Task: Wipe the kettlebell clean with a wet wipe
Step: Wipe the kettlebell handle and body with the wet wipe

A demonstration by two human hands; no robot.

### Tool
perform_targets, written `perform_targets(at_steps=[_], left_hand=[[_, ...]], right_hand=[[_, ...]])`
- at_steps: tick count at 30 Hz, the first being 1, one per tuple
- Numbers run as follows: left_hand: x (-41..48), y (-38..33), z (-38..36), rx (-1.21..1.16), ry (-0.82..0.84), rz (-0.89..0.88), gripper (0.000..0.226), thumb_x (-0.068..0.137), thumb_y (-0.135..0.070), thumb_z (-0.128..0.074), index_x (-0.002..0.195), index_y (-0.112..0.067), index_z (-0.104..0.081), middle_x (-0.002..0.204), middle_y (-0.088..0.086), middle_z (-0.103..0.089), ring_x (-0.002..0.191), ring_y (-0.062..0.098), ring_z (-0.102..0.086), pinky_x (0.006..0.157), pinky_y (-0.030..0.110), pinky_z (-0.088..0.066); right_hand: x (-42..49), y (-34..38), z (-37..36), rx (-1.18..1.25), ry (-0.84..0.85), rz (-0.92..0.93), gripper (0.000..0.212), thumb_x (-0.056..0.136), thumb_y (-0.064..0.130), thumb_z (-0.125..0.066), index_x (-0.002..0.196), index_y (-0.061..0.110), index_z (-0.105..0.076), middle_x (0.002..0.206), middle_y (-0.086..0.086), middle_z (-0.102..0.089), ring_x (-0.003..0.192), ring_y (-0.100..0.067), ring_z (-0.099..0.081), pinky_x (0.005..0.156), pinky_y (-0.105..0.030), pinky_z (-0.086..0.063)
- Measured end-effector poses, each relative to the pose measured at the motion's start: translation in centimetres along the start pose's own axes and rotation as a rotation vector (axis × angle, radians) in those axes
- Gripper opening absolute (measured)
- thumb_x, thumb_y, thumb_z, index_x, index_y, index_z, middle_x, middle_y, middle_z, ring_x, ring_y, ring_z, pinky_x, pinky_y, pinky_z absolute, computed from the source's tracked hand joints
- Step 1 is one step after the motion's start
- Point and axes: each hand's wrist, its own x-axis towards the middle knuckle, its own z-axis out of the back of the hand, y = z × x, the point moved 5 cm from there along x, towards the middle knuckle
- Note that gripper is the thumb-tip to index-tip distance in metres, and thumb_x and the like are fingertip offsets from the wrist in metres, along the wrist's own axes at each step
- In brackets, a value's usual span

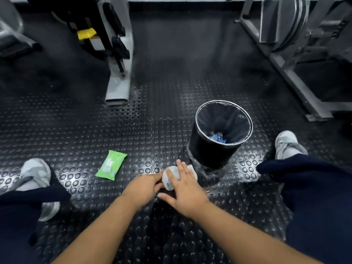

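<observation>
A white wet wipe [170, 177] lies crumpled over a dark kettlebell [163, 191], which is almost wholly hidden under my hands, low in the middle of the view. My right hand [183, 189] lies flat on the wipe with its fingers spread and straight, pressing it down. Just to its left, my left hand [143, 185] has its fingers curled down over the kettlebell and steadies it. A green pack of wet wipes [111, 165] lies on the floor to the left of my hands.
A black bin [202, 147] with a liner and some blue rubbish stands just beyond my right hand. My legs and grey shoes [36, 175] flank the spot on the studded rubber floor. Grey gym machine frames [118, 86] stand at the back left and right.
</observation>
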Motion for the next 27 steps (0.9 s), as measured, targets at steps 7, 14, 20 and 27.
perform_targets(at_steps=[7,14,20,27], left_hand=[[-0.1,-0.1,0.4,0.029,0.037,-0.018,0.045,0.104,-0.032,-0.051,0.147,-0.041,-0.050,0.113,0.001,-0.077,0.094,0.025,-0.071,0.076,0.036,-0.055],[-0.1,0.1,0.3,0.065,0.038,0.013,0.054,0.105,-0.049,-0.049,0.156,-0.031,-0.041,0.131,0.004,-0.070,0.112,0.026,-0.067,0.093,0.041,-0.055],[-0.5,-0.3,0.7,0.055,0.070,0.036,0.055,0.105,-0.052,-0.048,0.155,-0.030,-0.042,0.132,0.006,-0.069,0.115,0.028,-0.065,0.094,0.040,-0.054],[-0.5,-1.0,1.2,0.011,0.044,-0.014,0.036,0.105,-0.029,-0.048,0.139,-0.030,-0.059,0.087,-0.004,-0.071,0.070,0.016,-0.061,0.066,0.032,-0.046]], right_hand=[[-0.3,0.5,-1.0,-0.109,-0.016,0.081,0.098,0.093,0.082,-0.030,0.165,0.023,-0.001,0.172,-0.011,0.004,0.158,-0.028,0.012,0.128,-0.044,0.005],[-1.5,-1.5,-0.4,-0.106,-0.048,0.109,0.102,0.091,0.080,-0.040,0.165,0.021,-0.001,0.172,-0.009,0.000,0.159,-0.025,0.004,0.129,-0.045,-0.006],[-0.6,-2.2,0.0,-0.100,-0.027,-0.036,0.114,0.084,0.091,-0.030,0.164,0.012,-0.007,0.171,-0.013,-0.010,0.159,-0.028,-0.001,0.129,-0.046,-0.009],[-0.9,1.2,-1.0,-0.143,0.009,0.133,0.107,0.089,0.088,-0.022,0.164,0.014,0.000,0.172,-0.012,0.003,0.158,-0.026,0.010,0.129,-0.046,-0.002]])
